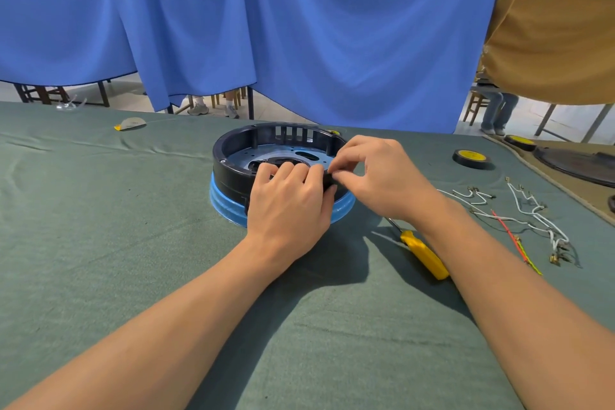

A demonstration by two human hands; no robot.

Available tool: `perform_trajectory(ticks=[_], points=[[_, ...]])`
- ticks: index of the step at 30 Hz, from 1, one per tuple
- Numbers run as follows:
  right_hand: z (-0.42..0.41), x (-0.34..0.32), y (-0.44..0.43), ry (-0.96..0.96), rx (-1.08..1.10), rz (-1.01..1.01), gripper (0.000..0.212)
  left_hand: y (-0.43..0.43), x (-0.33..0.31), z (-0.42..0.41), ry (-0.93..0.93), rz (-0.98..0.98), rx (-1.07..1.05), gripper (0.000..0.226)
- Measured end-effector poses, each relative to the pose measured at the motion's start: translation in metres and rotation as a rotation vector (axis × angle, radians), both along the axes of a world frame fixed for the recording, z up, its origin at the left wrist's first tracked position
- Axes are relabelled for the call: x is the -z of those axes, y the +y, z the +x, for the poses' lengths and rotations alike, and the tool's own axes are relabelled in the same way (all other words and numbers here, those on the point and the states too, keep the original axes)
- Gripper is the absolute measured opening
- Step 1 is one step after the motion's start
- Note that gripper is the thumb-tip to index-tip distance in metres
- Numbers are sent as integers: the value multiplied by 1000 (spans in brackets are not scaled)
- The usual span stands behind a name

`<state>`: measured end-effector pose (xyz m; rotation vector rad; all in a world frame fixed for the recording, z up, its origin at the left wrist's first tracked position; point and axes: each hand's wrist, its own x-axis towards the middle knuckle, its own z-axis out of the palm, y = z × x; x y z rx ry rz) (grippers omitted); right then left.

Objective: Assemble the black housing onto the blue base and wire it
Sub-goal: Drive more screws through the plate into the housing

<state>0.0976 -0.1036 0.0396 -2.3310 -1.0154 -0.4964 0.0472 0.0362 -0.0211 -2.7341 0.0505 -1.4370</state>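
Housing seated on base, wiring not yet begun
The black housing [233, 170] sits on the blue base [226, 206] under both hands: the left hand [289, 203] grips its near rim, the right hand [379, 176] pinches the rim just beside it. Seating looks done; wiring seems left: loose wires [532, 210] lie well right of the right hand, the yellow-handled screwdriver [424, 255] beneath its wrist

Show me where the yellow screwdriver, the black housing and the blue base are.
yellow screwdriver [424, 255]: head view, on its yellow handle.
black housing [229, 175]: head view, on its left outer wall.
blue base [222, 205]: head view, on its left rim.
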Motion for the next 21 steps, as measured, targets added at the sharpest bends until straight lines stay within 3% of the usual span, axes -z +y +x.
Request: perform_trajectory(ticks=[5,10,12,15,18,21], points=[[-3,1,0,18,16,11,24,1,1,1,-19,8,0,25],[-2,-8,-5,76,-20,-113,25,0,1,0,-10,4,-8,26],[-1,-8,-9,89,12,-3,25,0,-1,-2,-31,-9,-1,25],[12,-11,-28,79,244,132,27,-1,-3,-3,-65,3,36,24],[30,-7,-52,174,425,-74,26,-1,-3,-4,-83,31,39,12],[34,5,-57,272,474,-305,24,-2,-3,-5,-80,31,34,12]])
